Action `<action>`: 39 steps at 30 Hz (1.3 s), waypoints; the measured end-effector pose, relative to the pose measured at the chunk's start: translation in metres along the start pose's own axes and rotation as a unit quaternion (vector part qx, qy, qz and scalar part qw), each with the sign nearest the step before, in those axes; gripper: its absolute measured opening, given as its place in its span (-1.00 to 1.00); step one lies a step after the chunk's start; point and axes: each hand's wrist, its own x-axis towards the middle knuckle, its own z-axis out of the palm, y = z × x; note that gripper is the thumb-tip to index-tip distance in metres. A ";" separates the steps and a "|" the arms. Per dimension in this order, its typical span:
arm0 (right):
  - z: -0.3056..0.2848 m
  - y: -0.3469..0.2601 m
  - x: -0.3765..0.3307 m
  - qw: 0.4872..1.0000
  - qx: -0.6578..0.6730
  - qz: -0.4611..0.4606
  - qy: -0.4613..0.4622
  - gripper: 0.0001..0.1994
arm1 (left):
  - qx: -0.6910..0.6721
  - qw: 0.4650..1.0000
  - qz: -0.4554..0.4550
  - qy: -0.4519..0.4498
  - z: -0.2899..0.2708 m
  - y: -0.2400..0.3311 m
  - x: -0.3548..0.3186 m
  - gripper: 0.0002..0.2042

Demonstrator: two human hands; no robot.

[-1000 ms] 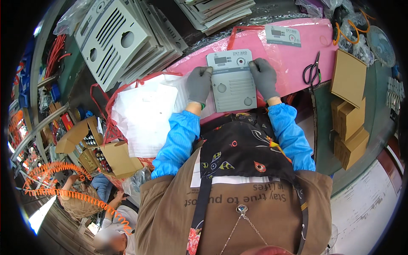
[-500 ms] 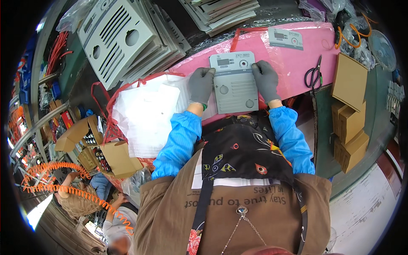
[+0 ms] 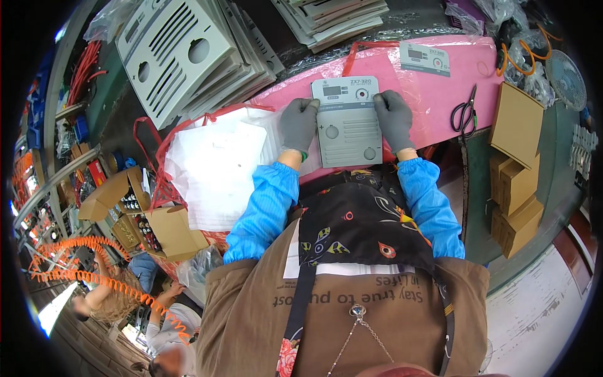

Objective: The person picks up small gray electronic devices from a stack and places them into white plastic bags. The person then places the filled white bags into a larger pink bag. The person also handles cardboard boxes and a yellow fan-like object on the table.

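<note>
A grey metal front panel (image 3: 348,135) with slots, round holes and a label strip along its far end lies before me on the pink sheet (image 3: 440,107). My left hand (image 3: 298,124), in a grey glove, is closed on its upper left edge, thumb pressed at the label's side. On the opposite edge my right hand (image 3: 394,120), gloved alike, grips at the same height. Beyond the right hand a loose grey label (image 3: 425,58) rests on the pink sheet. Left of my left hand is a stack of white backing sheets (image 3: 217,169) in a red-edged bag.
Stacked slotted panels (image 3: 176,60) stand at the far left, with more panels (image 3: 336,22) at the back. Black scissors (image 3: 465,116) lie to the right, near cardboard boxes (image 3: 515,182). Orange coiled hoses (image 3: 94,279) hang at the lower left, where other people (image 3: 173,330) are.
Both hands keep their hold on the panel, which has barely moved. At the lower left, the people have shifted slightly.
</note>
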 end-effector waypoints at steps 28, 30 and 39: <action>-0.031 -0.037 0.031 0.916 -0.336 -0.041 -0.216 -0.63 | 0.523 0.827 0.155 -0.140 -0.026 0.048 0.015 -0.44; -0.014 -0.018 0.016 0.939 -0.275 0.021 -0.204 -0.53 | 0.467 0.867 0.119 -0.125 -0.012 0.026 0.004 -0.46; -0.033 0.013 -0.010 0.932 0.193 0.207 -0.227 -0.47 | 0.176 0.962 0.158 -0.136 0.013 0.072 -0.090 -0.60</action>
